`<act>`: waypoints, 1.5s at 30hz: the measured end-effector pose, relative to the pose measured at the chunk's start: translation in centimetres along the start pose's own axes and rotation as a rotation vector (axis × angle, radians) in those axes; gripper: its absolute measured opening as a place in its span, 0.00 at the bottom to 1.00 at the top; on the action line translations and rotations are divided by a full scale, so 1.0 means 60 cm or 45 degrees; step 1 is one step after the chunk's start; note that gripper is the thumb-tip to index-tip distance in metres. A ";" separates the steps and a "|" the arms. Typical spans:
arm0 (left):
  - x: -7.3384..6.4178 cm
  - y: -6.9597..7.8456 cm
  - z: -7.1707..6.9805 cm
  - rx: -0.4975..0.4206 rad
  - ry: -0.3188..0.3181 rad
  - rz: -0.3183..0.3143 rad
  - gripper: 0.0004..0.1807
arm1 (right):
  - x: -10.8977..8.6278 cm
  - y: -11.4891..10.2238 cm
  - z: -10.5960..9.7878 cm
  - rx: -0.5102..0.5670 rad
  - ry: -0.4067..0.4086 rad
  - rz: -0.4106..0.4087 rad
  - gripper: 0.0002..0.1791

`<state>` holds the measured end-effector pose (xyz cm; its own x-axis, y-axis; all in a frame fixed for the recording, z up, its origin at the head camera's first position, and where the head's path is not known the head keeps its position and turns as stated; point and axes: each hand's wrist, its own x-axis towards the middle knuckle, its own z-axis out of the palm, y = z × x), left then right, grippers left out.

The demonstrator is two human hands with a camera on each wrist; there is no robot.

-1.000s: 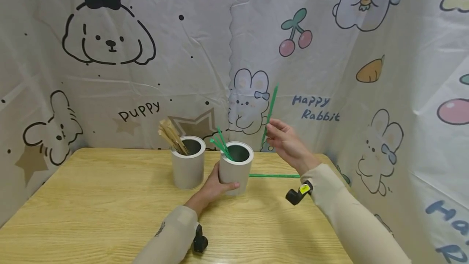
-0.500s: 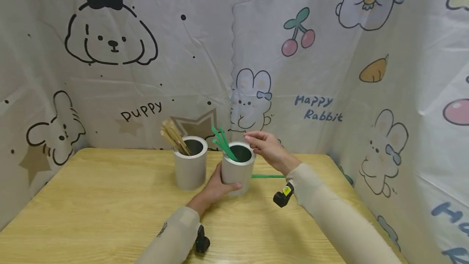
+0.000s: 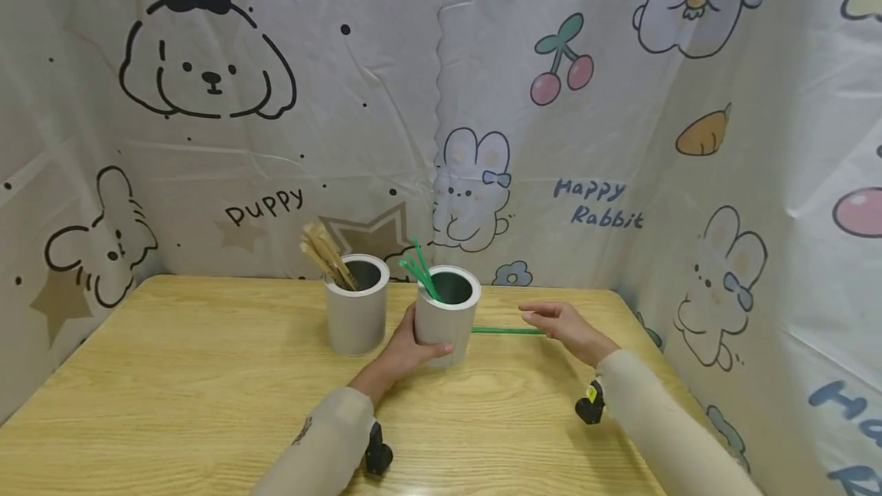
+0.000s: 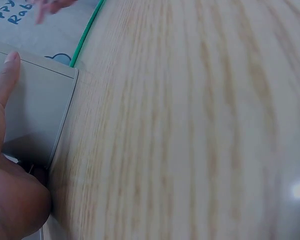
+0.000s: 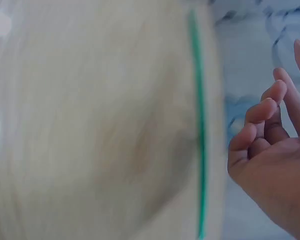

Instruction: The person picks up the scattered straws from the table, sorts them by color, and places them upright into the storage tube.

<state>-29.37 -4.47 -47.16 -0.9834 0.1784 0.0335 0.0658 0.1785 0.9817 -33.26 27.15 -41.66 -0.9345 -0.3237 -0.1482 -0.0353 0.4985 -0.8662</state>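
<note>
My left hand (image 3: 400, 350) grips a light grey cylindrical cup (image 3: 446, 327) low on its side, the thumb lying across the front. Several thin green straws (image 3: 422, 274) lean inside this cup, their tops sticking out over the left of the rim. My right hand (image 3: 568, 327) is over the table to the right of the cup, holding nothing. In the right wrist view its fingers are loosely bent, with the thumb apart. Below it, one more green straw (image 3: 506, 331) lies flat on the table; the hand hides its right end in the head view.
A second grey cup (image 3: 356, 320) stands just left of the held one, with a bundle of brown sticks (image 3: 327, 257) leaning in it. The wooden table (image 3: 207, 389) ends at a cartoon-printed curtain (image 3: 386, 98) behind and at both sides.
My right hand has brought a green straw from the right to the cup and let it go there, then moved back right and down over the table straw. My left hand keeps holding the cup.
</note>
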 end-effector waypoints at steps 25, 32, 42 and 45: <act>0.003 -0.006 0.006 0.021 0.013 0.014 0.59 | 0.024 0.076 0.020 -0.231 0.254 0.050 0.14; 0.005 -0.005 0.004 0.014 0.020 0.006 0.59 | 0.022 0.068 0.029 -0.293 0.355 0.037 0.06; 0.007 -0.008 0.004 0.004 0.012 0.022 0.59 | 0.021 0.041 0.007 -0.025 0.363 0.055 0.14; 0.009 -0.008 0.004 0.009 0.014 0.021 0.60 | 0.021 0.009 0.002 0.029 0.359 0.042 0.19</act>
<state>-29.89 -4.24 -47.68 -0.9840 0.1708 0.0518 0.0832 0.1821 0.9798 -34.44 26.93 -42.38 -0.9968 -0.0693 -0.0408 0.0020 0.4861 -0.8739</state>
